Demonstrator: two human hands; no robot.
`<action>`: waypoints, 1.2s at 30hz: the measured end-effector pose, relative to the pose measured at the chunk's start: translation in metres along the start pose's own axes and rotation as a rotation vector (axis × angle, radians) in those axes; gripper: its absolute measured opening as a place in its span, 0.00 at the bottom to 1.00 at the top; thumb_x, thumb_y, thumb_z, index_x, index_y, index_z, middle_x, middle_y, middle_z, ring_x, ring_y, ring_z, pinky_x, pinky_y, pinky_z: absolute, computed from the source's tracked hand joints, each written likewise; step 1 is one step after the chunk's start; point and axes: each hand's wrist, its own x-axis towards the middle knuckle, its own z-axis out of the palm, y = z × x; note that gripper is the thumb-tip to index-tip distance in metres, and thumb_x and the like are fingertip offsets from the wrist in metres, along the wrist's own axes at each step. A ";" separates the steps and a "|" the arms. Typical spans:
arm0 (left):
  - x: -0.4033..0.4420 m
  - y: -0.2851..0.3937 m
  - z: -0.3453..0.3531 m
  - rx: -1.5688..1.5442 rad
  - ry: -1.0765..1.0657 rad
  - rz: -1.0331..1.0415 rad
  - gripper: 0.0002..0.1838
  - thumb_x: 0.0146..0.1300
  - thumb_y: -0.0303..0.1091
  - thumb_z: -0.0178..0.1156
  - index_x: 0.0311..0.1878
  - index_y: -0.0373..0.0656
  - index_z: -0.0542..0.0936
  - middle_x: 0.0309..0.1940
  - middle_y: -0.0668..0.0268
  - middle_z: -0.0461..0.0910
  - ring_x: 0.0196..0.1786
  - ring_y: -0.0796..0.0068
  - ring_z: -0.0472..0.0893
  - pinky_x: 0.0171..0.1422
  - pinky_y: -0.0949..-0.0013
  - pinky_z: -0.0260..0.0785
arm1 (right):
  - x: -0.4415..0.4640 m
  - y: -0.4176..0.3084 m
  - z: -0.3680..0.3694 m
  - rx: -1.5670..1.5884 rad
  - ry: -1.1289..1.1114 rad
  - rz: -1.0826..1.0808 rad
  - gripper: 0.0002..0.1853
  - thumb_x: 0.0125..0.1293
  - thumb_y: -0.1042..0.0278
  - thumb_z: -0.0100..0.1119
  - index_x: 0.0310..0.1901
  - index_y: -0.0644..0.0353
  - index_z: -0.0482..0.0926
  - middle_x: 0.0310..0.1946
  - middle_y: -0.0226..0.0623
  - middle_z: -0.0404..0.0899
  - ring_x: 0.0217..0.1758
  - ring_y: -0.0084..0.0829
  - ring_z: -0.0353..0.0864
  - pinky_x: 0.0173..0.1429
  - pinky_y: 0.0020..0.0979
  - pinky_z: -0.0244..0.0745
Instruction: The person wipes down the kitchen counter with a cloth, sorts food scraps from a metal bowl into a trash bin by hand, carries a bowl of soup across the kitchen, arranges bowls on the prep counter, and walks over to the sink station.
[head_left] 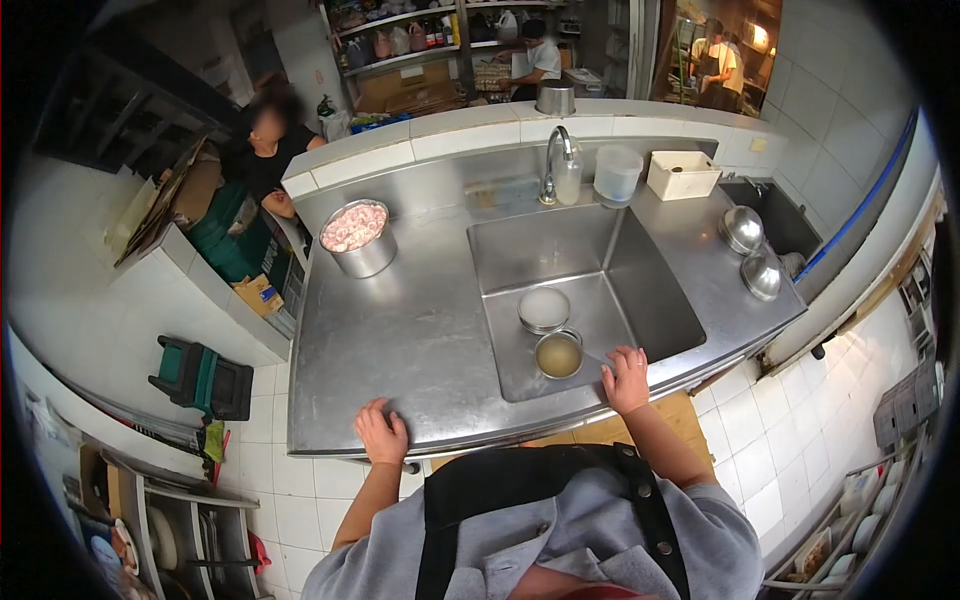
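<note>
My left hand [381, 432] rests on the front edge of the steel counter [380, 345], fingers laid over the surface with nothing in them. Further right, my right hand [627, 380] lies on the front rim of the sink [652, 290], its fingers stretched out and holding nothing. Inside the sink, nearest to that hand, sits a round metal bowl of yellowish liquid [559, 356]. Just behind it stands another bowl with cloudy whitish contents [544, 309]. A metal pot [368, 258] heaped with pinkish pieces, perhaps raw meat, stands at the counter's back left.
A curved faucet [551, 165] rises behind the sink, beside a clear plastic tub [618, 175] and a white bin [684, 176]. Two metal bowls [742, 230] lie at the right. A person [275, 150] is beyond the counter's left end; others work farther back.
</note>
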 end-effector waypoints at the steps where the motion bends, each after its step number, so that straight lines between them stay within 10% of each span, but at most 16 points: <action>1: -0.002 -0.009 0.010 -0.001 -0.002 0.001 0.17 0.55 0.29 0.57 0.49 0.40 0.72 0.50 0.55 0.73 0.55 0.56 0.72 0.62 0.57 0.61 | 0.001 -0.001 -0.001 -0.001 -0.001 0.002 0.17 0.59 0.62 0.59 0.48 0.57 0.74 0.50 0.43 0.70 0.59 0.44 0.67 0.69 0.51 0.53; 5: 0.001 -0.082 0.031 -1.043 0.218 -0.773 0.15 0.65 0.36 0.54 0.50 0.39 0.71 0.31 0.64 0.74 0.31 0.74 0.74 0.36 0.72 0.68 | 0.001 0.001 -0.001 0.018 0.019 0.004 0.16 0.59 0.64 0.58 0.47 0.58 0.74 0.50 0.45 0.70 0.58 0.46 0.67 0.69 0.51 0.54; 9: 0.000 -0.181 -0.019 -0.891 1.075 -1.255 0.17 0.61 0.29 0.52 0.54 0.36 0.68 0.32 0.60 0.76 0.31 0.70 0.72 0.35 0.65 0.69 | 0.000 0.006 0.000 0.045 0.030 -0.019 0.17 0.60 0.64 0.58 0.49 0.60 0.72 0.50 0.46 0.70 0.58 0.46 0.67 0.69 0.50 0.54; 11: -0.070 -0.306 -0.016 -0.400 1.056 -1.225 0.19 0.60 0.28 0.55 0.54 0.31 0.70 0.42 0.49 0.78 0.38 0.58 0.77 0.46 0.57 0.71 | -0.003 0.008 -0.002 0.078 0.037 -0.037 0.18 0.60 0.66 0.57 0.51 0.62 0.71 0.51 0.47 0.70 0.59 0.47 0.67 0.69 0.49 0.54; 15: -0.180 -0.263 -0.088 0.418 0.726 -0.944 0.17 0.60 0.30 0.56 0.52 0.35 0.74 0.44 0.52 0.80 0.41 0.60 0.78 0.50 0.61 0.71 | -0.029 0.022 -0.002 0.440 0.410 0.255 0.21 0.63 0.70 0.54 0.56 0.66 0.67 0.55 0.51 0.67 0.62 0.49 0.64 0.69 0.44 0.55; 26: -0.078 0.014 -0.148 -0.453 -0.867 -0.188 0.12 0.61 0.34 0.58 0.46 0.41 0.79 0.39 0.60 0.82 0.40 0.65 0.79 0.48 0.64 0.71 | -0.101 0.037 -0.024 0.238 0.275 0.364 0.16 0.65 0.72 0.51 0.54 0.63 0.69 0.56 0.53 0.65 0.61 0.51 0.64 0.67 0.44 0.57; 32: -0.011 0.007 -0.037 -0.504 -1.452 -0.124 0.11 0.63 0.39 0.59 0.37 0.43 0.83 0.31 0.70 0.81 0.37 0.76 0.78 0.43 0.69 0.71 | -0.052 -0.003 -0.020 0.249 0.174 0.181 0.19 0.59 0.72 0.58 0.53 0.62 0.70 0.57 0.52 0.65 0.61 0.53 0.62 0.66 0.46 0.58; 36: 0.005 0.009 -0.010 -0.853 -0.720 -0.395 0.09 0.64 0.38 0.58 0.35 0.43 0.81 0.23 0.71 0.78 0.25 0.75 0.75 0.32 0.68 0.68 | -0.014 -0.009 -0.013 0.244 0.102 0.142 0.19 0.58 0.71 0.59 0.51 0.63 0.71 0.55 0.51 0.65 0.60 0.54 0.62 0.64 0.48 0.60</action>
